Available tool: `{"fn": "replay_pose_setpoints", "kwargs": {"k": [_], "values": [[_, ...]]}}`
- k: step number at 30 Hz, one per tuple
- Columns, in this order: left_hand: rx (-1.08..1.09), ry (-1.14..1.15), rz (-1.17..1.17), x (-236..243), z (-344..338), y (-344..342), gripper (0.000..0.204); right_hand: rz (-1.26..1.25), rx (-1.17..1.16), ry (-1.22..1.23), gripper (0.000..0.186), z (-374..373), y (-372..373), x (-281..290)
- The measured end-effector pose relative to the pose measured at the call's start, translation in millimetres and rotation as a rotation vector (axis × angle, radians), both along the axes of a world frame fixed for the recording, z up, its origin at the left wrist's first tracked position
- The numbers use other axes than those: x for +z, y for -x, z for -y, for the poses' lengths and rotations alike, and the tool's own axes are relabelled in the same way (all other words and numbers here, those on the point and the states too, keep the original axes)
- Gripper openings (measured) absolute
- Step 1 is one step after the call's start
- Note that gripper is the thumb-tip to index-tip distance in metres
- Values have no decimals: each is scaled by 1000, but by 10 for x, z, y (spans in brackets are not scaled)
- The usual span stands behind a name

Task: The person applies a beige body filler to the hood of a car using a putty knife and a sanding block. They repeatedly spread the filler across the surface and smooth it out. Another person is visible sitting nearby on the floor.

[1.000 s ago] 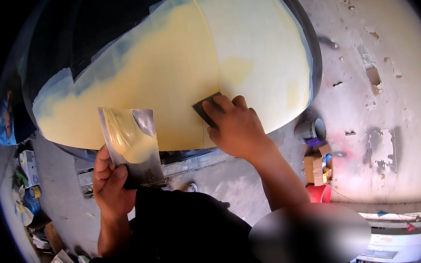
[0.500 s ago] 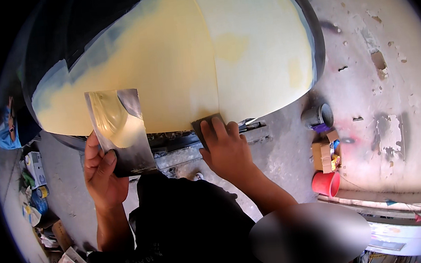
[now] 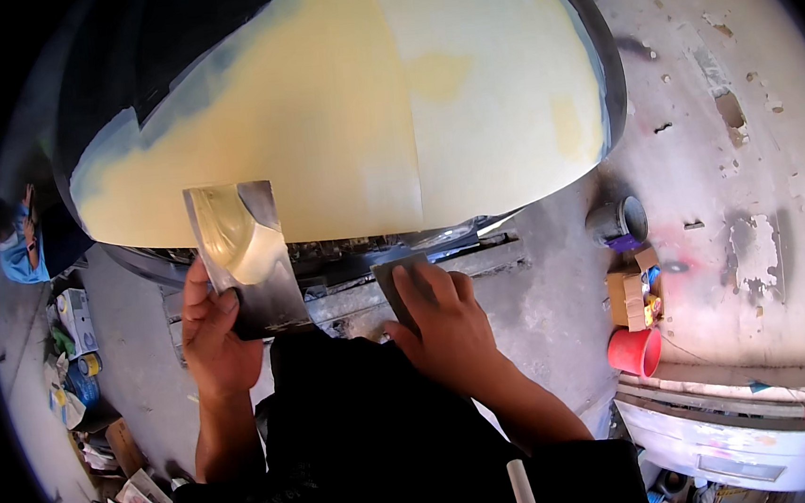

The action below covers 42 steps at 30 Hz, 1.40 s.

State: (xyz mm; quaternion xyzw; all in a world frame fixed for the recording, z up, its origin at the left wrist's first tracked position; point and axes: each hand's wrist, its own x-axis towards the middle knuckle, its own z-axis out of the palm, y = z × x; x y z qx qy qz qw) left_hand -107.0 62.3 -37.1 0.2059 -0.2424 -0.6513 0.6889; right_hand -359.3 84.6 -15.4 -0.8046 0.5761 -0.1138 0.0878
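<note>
Metal plate (image 3: 269, 295), cream filler paste (image 3: 233, 241) on upper part, gripped at lower left edge by left hand (image 3: 218, 346), thumb on face. Right hand (image 3: 451, 321) holds dark flat spreader (image 3: 389, 288), fingers on top, just off near edge of cream-yellow car hood (image 3: 308, 127). Plate overlaps hood in view; can't tell if touching. Red bucket (image 3: 630, 354) off right.
</note>
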Motion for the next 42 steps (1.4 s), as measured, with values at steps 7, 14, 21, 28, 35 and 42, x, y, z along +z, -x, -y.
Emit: {"fn": "replay_pose_setpoints", "kwargs": {"k": [7,14,21,28,35,42], "values": [[-12,-79,-196,194,-13,488,46,765,541,49,57,286,-209,483],[42,87,-161,398,227,133,49,361,537,215,49,1110,-213,475],[185,41,-103,302,463,-423,51,-115,27,391,52,3270,-99,924],[189,-29,-81,147,611,-834,47,-349,-182,6,50,4728,-680,1232],[194,-66,-78,68,710,-897,47,-349,-118,-100,49,4855,-1154,1213],[250,-46,-91,130,497,-576,47,-388,33,-176,49,3955,-1096,1195]]}}
